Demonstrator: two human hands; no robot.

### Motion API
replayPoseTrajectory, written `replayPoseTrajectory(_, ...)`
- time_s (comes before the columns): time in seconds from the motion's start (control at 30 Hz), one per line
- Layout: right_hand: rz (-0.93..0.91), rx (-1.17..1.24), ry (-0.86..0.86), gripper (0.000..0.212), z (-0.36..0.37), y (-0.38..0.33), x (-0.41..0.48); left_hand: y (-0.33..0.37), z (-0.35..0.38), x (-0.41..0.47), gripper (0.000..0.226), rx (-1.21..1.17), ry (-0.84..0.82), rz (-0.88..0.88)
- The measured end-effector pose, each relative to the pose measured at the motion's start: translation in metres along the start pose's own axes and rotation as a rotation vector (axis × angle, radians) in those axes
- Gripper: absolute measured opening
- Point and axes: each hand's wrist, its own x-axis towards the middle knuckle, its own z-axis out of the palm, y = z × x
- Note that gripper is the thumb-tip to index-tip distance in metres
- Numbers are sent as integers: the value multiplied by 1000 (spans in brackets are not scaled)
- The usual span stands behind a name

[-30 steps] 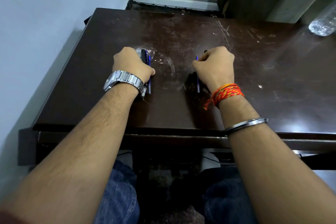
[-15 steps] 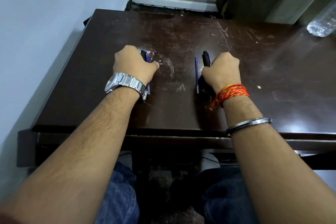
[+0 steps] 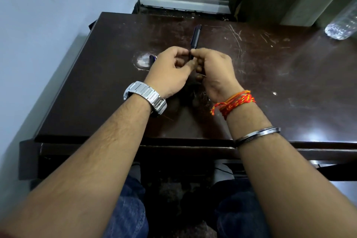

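Scratched dark table (image 3: pixel 270 87) — a blue pen (image 3: pixel 152 58) and plastic bottle (image 3: pixel 341 25) rest on it.

left hand (image 3: pixel 170 72) and right hand (image 3: pixel 215 71) close together, fingers (image 3: pixel 180 50) curled (tips almost in contact)

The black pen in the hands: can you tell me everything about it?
The black pen is slim, dark and looks like plastic, with a ridged far end. It points away from the person, over the brown table. The left hand and the right hand both pinch its near end, hiding that part.
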Motion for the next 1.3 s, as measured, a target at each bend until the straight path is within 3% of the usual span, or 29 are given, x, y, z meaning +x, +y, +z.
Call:
replayPoseTrajectory(0.13, -104, 12, -6, 18, -5, -3, 0, 0, 1, -3, 13, 1, -79, -30)
replayPoseTrajectory(0.33, -156, 21, -103, 20, -2, 0, -2, 4, 6, 2, 19, 23, -8, -84)
replayPoseTrajectory(0.43, -218, -37, -80, 21, 0, 0, -2, 3, 7, 3, 32, 114, 31, 13)
replayPoseTrajectory(0.57, -271, -61, -36, 24, 2, -1, -2, 7, 11, 2, 33, 129, 89, 76)
replayPoseTrajectory(0.73, -277, 16, -36, 25, 1, -6, 0, 11, 18, 1, 43, 31, 82, -21)
replayPoseTrajectory(0.93, -288, 102, 49, 20, -6, -14, 3, 7, 17, -5, 44, 113, 68, -80)
replayPoseTrajectory(1.03, -303, 178, 115, 14, -17, -23, 8, 7, 16, -6, 33, 118, 73, -160)
replayPoseTrajectory(1.13, -308, -51, 171, 11, -32, -21, 13, 8, 14, -6, 20, 53, 102, -200)
replayPoseTrajectory(1.23, -251, -531, 258, 16, -44, -12, 17, 8, 15, -9, 27, 80, 93, -207)
replayPoseTrajectory(1.3, -220, -695, 290, 23, -47, -10, 18, 8, 16, -10, 29, 96, 96, -198)
